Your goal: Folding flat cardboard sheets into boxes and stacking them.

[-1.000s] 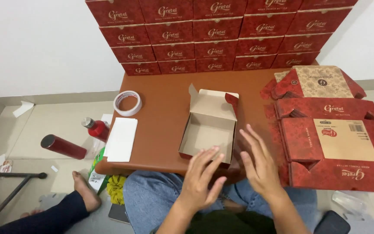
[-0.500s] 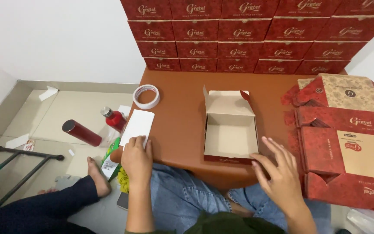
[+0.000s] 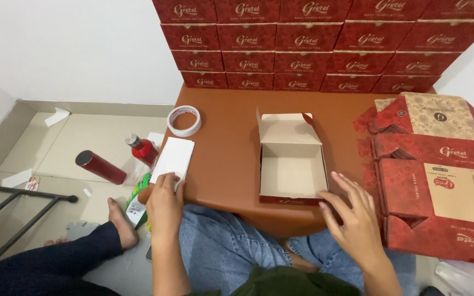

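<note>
Here, in the head view, we see the left hand [image 3: 164, 204] lying at about seven o'clock on the brown table [image 3: 231, 148], its fingers pressed flat on the near end of a white stack of sheets [image 3: 173, 158], pinching nothing that we can make out. The right hand [image 3: 352, 216] sits at about five o'clock, fingers spread, fingertips touching the near right corner of the open box [image 3: 291, 164], which stands at the middle of the table with its lid flap raised toward twelve. We judge that the white stack could slip: it lies right at the table's left edge, and a push toward nine would send it to the floor, where a red bottle [image 3: 142, 148] and a dark red cylinder [image 3: 100, 167] lie near. The open box rests close to the near edge, so a tug toward six might tip it into the lap. A tape roll [image 3: 184, 120] sits at eleven, well apart. Room is tight at three o'clock, where flat red cartons [image 3: 440, 186] crowd the side, and at twelve, where a wall of stacked boxes [image 3: 314, 44] closes the back; the bare strip between stack and box is the freest ground.
</note>
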